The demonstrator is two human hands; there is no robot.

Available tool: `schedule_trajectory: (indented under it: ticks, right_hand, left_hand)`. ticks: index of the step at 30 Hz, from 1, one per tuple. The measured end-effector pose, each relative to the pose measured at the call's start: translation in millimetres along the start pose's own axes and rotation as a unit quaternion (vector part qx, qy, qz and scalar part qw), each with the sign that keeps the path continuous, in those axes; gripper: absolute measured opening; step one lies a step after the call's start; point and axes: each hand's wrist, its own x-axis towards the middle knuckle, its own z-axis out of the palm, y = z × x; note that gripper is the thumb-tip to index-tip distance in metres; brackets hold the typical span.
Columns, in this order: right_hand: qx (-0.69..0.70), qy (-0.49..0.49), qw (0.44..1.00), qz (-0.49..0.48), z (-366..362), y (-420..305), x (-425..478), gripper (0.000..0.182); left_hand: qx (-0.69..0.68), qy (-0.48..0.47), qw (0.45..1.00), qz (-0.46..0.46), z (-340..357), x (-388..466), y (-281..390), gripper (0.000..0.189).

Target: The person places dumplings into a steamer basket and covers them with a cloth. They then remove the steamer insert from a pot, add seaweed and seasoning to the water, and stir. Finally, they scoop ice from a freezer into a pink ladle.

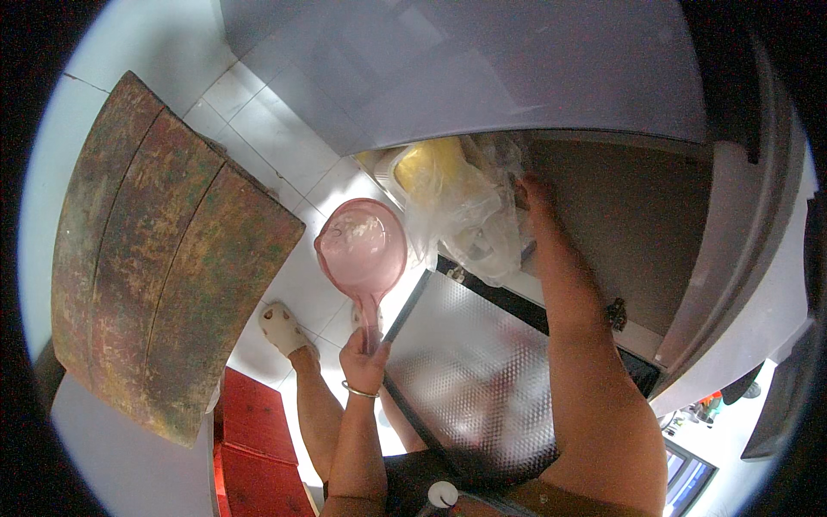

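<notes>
My left hand (363,365) grips the handle of a pink translucent plastic dipper (362,271). Some pale bits lie inside its bowl, too small to name. Deep in an opening under a grey countertop, my right hand (535,192) is at a clear plastic bag (484,242). Its fingers are dim and partly hidden there, so their grip does not show. Left of that hand, something yellow (423,165) shows through the plastic. A cabinet door (478,368) with a textured panel and dark frame stands open below the bag, between my forearms.
At left, a worn wooden board (168,258) with dark seams stands above the white tiled floor (258,129). Red drawer-like panels (258,426) are below it. The countertop (504,64) overhangs the opening. My foot in a white clog (284,329) rests on the tiles.
</notes>
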Motion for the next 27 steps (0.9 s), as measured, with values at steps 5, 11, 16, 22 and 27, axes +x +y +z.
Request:
schedule_trajectory:
  ticks: [5, 11, 16, 22, 27]
  right_hand:
    - [-0.351, -0.029, 0.918, -0.183, 56, -129, -35, 0.041]
    - [-0.485, -0.03, 0.864, -0.134, 73, -98, 23, 0.035]
    - [-0.477, -0.049, 0.867, -0.136, 96, -106, 24, 0.031]
    - [-0.48, -0.088, 0.868, -0.091, 96, -101, 34, 0.032]
    - [-0.34, -0.07, 0.932, -0.109, 87, -53, 46, 0.033]
  left_hand:
    - [0.032, 0.019, 0.999, -0.02, -9, -6, 9, 0.017]
    - [0.058, -0.008, 0.998, 0.018, -8, 0, -2, 0.019]
    - [0.069, 0.008, 0.998, -0.009, -9, -1, 7, 0.018]
    - [0.062, -0.004, 0.998, -0.009, -8, 1, 5, 0.019]
    - [0.079, -0.015, 0.997, -0.021, -10, 1, 11, 0.018]
